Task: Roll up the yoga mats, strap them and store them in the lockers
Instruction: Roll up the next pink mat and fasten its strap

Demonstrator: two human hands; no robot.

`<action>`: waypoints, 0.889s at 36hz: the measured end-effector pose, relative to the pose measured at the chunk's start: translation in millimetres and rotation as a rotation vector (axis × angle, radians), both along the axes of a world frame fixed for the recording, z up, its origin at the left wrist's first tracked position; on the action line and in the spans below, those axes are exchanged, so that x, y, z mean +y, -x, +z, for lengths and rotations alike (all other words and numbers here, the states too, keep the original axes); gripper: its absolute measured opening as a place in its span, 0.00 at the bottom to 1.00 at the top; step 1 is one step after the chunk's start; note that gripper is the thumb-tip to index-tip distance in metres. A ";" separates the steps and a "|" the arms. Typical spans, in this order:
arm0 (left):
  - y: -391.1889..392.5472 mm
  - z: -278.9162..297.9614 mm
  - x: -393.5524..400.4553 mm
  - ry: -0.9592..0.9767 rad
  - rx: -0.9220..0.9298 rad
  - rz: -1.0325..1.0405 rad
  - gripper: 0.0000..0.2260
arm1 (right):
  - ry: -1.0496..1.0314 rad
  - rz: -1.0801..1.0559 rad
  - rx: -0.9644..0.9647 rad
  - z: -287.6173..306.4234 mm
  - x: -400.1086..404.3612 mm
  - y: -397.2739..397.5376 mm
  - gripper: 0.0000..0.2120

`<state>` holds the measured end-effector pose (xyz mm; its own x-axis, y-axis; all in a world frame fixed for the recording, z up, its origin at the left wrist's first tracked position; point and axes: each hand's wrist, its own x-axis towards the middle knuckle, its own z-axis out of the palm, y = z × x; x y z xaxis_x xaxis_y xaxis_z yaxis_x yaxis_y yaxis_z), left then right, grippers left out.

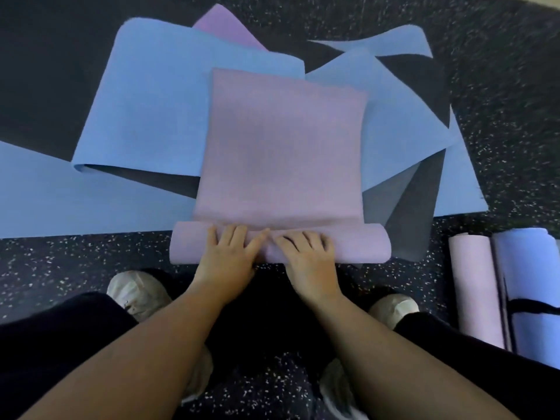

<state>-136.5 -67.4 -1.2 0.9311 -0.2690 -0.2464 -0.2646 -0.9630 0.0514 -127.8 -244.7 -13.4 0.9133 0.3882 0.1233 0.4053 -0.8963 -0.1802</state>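
Pink yoga mat point(281, 153) lies on the speckled dark floor point(500, 86) straight ahead of the person, on top of a messy pile of blue mats point(145, 110); near end already wound into a short roll point(188, 247), rest flat and stretching away. Left hand point(227, 253) and right hand point(309, 256) side by side on top of the roll near its middle, fingers fairly straight and spread, pressing down, fingertips at the seam where roll meets the flat part. Grip of both hands apart, nothing pinched. Blue mats overlap at odd angles, some corners folded back showing dark grey undersides point(403, 219); another pink mat corner point(224, 28) pokes out at the far side. At the right edge, two finished rolls lie touching: a pink rolled mat point(475, 292) and a blue rolled mat point(533, 286) with a black strap point(527, 307) round it. Light shoes point(136, 295) either side of the forearms, dark trousers at the lower corners. Frame slightly blurred.
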 end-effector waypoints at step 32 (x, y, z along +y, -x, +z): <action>28.5 -70.1 -9.6 0.021 0.144 0.049 0.37 | 0.237 -0.216 0.404 -46.7 -21.0 37.0 0.31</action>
